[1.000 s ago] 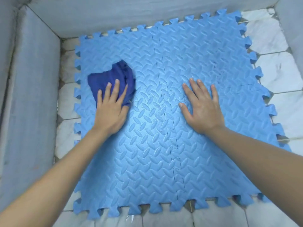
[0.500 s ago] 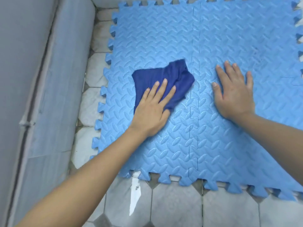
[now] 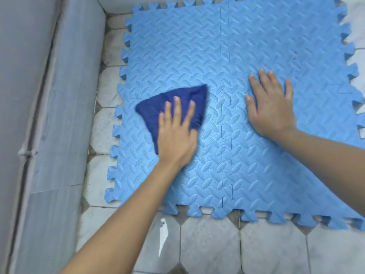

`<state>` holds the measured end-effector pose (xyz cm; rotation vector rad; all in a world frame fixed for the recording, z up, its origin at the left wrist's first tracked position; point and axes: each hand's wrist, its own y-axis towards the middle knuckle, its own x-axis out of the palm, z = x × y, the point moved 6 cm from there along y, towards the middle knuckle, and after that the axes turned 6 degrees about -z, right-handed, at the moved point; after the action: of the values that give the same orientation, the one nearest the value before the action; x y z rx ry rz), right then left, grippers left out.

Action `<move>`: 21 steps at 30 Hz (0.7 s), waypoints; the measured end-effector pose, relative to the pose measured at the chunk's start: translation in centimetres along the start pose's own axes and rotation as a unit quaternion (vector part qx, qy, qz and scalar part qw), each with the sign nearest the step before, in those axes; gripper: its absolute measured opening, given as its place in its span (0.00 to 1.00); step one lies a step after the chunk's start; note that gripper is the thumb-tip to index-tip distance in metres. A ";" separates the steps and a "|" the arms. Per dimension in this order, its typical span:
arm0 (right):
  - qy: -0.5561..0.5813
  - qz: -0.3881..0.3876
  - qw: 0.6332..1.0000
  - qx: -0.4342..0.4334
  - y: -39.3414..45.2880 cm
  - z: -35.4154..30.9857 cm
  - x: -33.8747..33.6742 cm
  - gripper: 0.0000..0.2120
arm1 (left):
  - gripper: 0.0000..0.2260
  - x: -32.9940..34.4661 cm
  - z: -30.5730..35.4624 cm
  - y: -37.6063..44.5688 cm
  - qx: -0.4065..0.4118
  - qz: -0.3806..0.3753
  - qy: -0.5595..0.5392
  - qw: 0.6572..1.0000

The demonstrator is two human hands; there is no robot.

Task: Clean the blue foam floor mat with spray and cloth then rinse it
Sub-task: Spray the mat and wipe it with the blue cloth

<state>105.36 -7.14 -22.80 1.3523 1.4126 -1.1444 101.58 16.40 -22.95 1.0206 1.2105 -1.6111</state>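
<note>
On tiled floor beside a grey wall: left hand [image 3: 175, 135] flat on dark blue cloth [image 3: 173, 107], right hand [image 3: 271, 107] flat on blue foam mat [image 3: 256, 46]

Mat lies flat on the grey floor tiles [image 3: 209, 246], toothed edges near and left, seam [image 3: 225, 115] between two pieces running near-to-far through the middle; far edge and right side cut off by frame, so long axis can't be told. Cloth is bunched in a rough triangle on left piece, one point aimed far-right toward the seam, another left; its near part hidden under the left palm, edges blurred. Left hand spread, fingers extended, pressing cloth, not gripping it. Right hand spread, palm down on bare mat just right of seam, holding nothing. White streak [image 3: 163, 236] on tile near front edge, unclear what. Both forearms cut off at frame edges
</note>
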 end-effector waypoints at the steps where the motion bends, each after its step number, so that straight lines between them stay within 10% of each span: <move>1: 0.006 0.001 1.000 0.001 0.0 0.0 0.0 0.26 | 0.30 0.7 2.2 -1.6 0.068 -0.012 0.002 0.998; 5: 0.106 -0.005 0.994 -0.010 -0.1 0.2 -0.8 0.25 | 0.34 3.2 4.7 -9.5 0.224 -0.060 0.020 0.972; 15: 0.011 0.079 0.970 0.229 -5.5 11.7 -2.6 0.29 | 0.30 -0.8 3.0 6.3 -0.027 0.055 0.006 0.998; 21: -0.004 0.110 0.969 0.219 -5.6 11.8 -2.9 0.25 | 0.29 1.8 17.7 6.3 0.346 -0.035 0.060 0.936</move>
<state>99.75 -19.27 -22.24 1.7579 1.0008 -1.3578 105.02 -2.19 -22.94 1.5372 0.7528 -2.1199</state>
